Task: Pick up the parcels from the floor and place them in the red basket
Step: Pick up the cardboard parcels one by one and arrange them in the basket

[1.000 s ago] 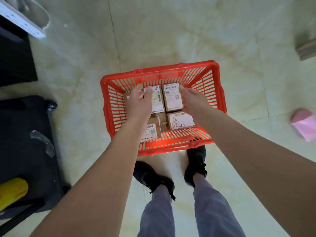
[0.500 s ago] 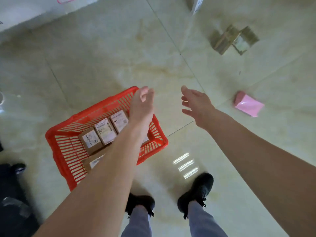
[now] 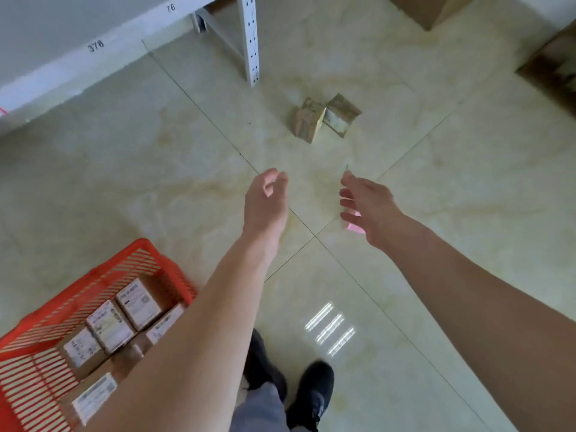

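Left hand (image 3: 265,204) and right hand (image 3: 367,207) mid-frame, both empty with fingers loosely apart, right one partly covering a pink parcel (image 3: 354,227), two brown parcels (image 3: 324,118) on floor above, red basket (image 3: 103,275) holding labelled boxes (image 3: 112,325) lower left

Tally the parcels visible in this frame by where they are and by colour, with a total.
Brown cardboard parcels with white labels in the red plastic basket: 5 visible
Brown cardboard parcels on the tiled floor: 2
Pink parcel on the floor, mostly hidden behind the right hand: 1
Total: 8
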